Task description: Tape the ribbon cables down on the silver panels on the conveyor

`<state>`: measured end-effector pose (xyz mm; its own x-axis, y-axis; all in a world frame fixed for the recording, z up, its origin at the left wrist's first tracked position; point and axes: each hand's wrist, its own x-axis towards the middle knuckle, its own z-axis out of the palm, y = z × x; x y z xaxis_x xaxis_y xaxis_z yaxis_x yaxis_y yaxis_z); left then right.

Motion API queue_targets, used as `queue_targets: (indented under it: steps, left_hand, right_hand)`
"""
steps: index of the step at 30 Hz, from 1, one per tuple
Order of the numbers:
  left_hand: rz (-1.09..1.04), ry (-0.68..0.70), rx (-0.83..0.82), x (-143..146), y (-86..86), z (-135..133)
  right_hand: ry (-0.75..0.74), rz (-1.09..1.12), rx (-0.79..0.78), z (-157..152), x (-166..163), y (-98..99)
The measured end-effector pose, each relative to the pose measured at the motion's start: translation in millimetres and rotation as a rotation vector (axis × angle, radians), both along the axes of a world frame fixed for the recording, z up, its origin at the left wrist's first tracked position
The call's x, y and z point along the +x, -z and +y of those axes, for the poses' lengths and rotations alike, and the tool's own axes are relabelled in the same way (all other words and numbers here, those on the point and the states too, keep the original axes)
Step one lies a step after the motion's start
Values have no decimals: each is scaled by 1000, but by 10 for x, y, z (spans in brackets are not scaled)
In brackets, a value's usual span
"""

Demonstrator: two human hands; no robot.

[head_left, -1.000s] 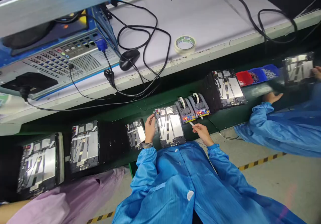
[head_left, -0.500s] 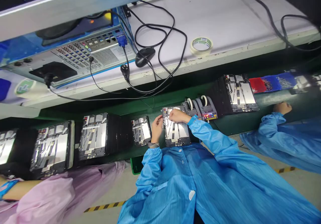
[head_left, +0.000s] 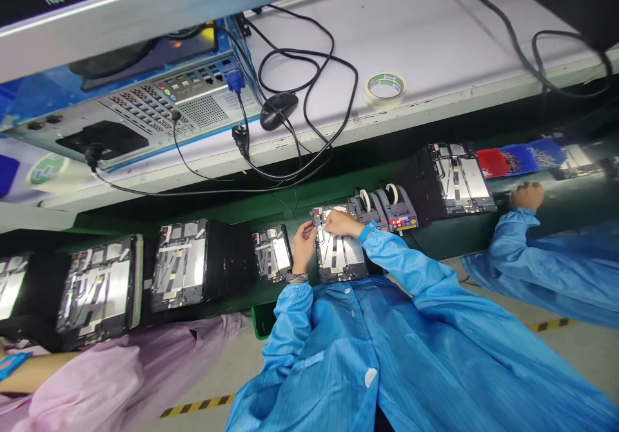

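An opened tablet [head_left: 341, 258], with silver plates, dark flat cables and a black border showing, lies on the bench in front of my body. At its upper left edge is my left hand [head_left: 304, 245], thumb and fingers curled together; whatever they grip is too small to make out. My right hand [head_left: 342, 223] rests over the tablet's upper part with its fingers pinched close to the surface, and what is between them is hidden. A smaller-looking opened tablet [head_left: 271, 255] lies just left of my left hand. Two grey tape dispensers [head_left: 387, 209] stand right of the tablet.
Stacks of opened tablets stand left [head_left: 180, 264] and right [head_left: 461, 180]. Red and blue bins [head_left: 525, 159] hold small parts. A co-worker's hand [head_left: 527, 195] is at right, a pink sleeve [head_left: 91, 374] at left. Cables, a mouse [head_left: 279, 109] and a tape roll [head_left: 385, 87] lie on the shelf.
My left fingers have curled closer together at the tablet's edge. My right hand stays nearly in place. The co-worker's hand at right has moved left and slightly up.
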<state>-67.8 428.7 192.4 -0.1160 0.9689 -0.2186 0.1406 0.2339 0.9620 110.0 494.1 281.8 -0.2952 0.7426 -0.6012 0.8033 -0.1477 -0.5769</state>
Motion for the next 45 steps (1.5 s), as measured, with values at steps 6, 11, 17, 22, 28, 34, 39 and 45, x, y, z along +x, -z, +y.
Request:
queue_targets:
  steps: [6, 11, 17, 22, 28, 34, 39, 45]
  left_hand:
    - [201, 16, -5, 59, -130, 35]
    - [721, 120, 29, 202, -393, 24]
    - [1002, 160, -29, 371, -568, -12]
    - [1071, 140, -18, 400, -537, -48]
    - [1013, 94, 15, 400, -444, -118]
    - [987, 67, -3, 425, -417, -124]
    - [963, 61, 9, 409, -396, -93]
    - [896, 14, 354, 447, -449, -327]
  right_hand:
    - [2, 0, 4, -1, -7, 14]
    - [-11, 8, -24, -4, 22, 71]
    - [4, 49, -22, 6, 213, 112]
    - [91, 91, -32, -66, 411, 158]
    - [135, 4, 25, -191, 463, 179]
    - [135, -114, 81, -220, 420, 135]
    - [114, -178, 139, -212, 398, 123]
    - [97, -180, 155, -229, 411, 98]
